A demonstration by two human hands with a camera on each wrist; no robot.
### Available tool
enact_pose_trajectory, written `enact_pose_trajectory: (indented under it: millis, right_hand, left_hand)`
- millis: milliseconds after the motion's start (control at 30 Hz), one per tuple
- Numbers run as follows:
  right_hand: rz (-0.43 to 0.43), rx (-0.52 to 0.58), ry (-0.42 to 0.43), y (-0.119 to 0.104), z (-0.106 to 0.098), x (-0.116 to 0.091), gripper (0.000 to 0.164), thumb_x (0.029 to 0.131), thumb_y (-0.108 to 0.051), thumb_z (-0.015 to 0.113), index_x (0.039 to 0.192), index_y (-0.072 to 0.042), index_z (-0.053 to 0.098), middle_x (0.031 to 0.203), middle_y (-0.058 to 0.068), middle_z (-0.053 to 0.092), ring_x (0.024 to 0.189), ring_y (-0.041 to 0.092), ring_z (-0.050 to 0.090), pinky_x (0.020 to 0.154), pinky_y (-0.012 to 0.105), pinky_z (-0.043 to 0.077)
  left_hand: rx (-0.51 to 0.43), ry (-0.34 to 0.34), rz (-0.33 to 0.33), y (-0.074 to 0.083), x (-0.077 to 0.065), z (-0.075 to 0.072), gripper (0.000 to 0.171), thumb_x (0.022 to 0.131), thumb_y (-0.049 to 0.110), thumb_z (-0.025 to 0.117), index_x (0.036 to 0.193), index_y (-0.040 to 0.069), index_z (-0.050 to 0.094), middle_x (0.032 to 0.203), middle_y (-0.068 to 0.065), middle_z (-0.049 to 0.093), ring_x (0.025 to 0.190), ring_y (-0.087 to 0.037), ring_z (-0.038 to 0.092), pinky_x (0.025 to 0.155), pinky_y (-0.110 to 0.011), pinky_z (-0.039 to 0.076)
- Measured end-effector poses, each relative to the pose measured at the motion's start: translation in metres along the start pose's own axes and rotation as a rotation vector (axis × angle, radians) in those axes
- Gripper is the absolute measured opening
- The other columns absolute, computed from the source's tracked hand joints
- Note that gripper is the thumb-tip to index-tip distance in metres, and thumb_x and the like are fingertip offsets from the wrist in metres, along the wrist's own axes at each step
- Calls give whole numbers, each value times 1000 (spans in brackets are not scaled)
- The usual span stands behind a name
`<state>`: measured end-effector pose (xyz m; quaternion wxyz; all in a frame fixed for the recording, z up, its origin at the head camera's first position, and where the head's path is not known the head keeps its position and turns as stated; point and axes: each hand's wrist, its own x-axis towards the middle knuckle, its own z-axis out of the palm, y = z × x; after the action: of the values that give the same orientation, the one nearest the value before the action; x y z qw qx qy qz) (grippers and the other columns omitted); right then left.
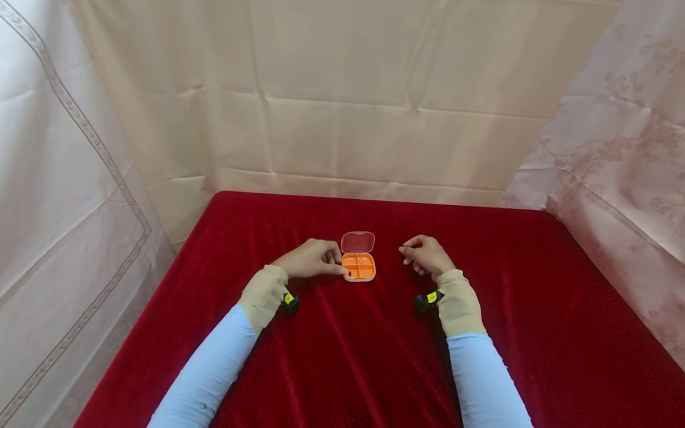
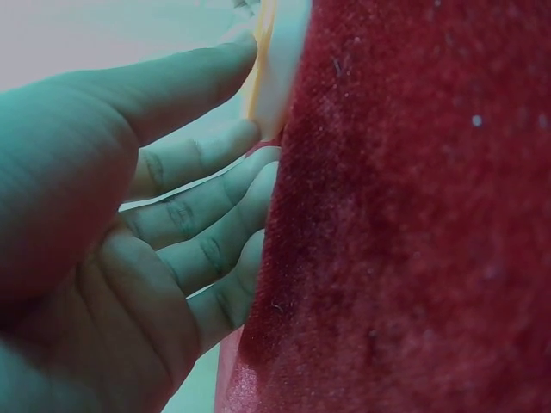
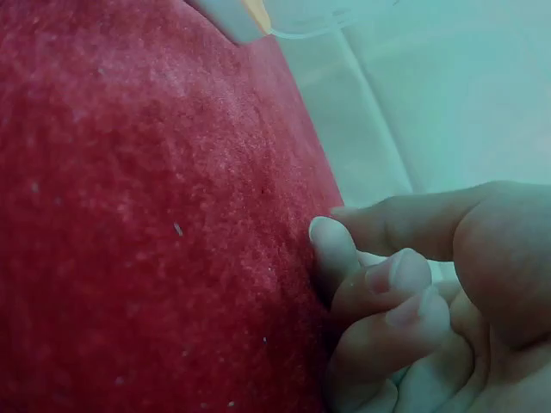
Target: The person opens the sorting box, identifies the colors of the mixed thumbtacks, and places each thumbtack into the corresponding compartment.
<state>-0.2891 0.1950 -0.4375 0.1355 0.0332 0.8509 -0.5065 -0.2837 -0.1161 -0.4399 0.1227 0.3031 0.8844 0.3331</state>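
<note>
Orange pillbox (image 1: 366, 273), between hands (image 1: 309, 260), touching left

Head view looks forward and down; close wrist views share the red cloth (image 1: 369, 321).

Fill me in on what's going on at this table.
A person is handling a small orange case on a red cloth. Its clear lid stands open at the far side. The left hand holds the case by its left edge. The right hand is off to the right, apart from it, fingers curled; whether they pinch anything tiny, I can't tell. A dark spot shows in the near left compartment, too small to identify.
</note>
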Motion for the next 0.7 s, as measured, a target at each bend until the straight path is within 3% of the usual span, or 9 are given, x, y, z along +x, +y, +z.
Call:
enact_pose_trajectory:
  millis: [433, 700]
  right_hand:
    - [58, 20, 60, 5, -2, 2, 26, 101, -17, 54, 119, -2, 44, 72, 9, 64, 50, 9, 49, 47, 26, 42]
    - [80, -21, 87, 5, -2, 1, 20, 99, -16, 56, 111, 0, 56, 71, 8, 64, 50, 9, 52, 50, 26, 47]
  left_hand:
    - [4, -3, -14, 0, -2, 1, 26, 88, 40, 71, 98, 18, 62, 87, 5, 64, 82, -12, 59, 72, -25, 47]
    - [12, 5, -4, 0, -1, 1, 25, 88, 40, 71, 96, 18, 63, 86, 5, 64, 82, -11, 59, 72, -24, 48]
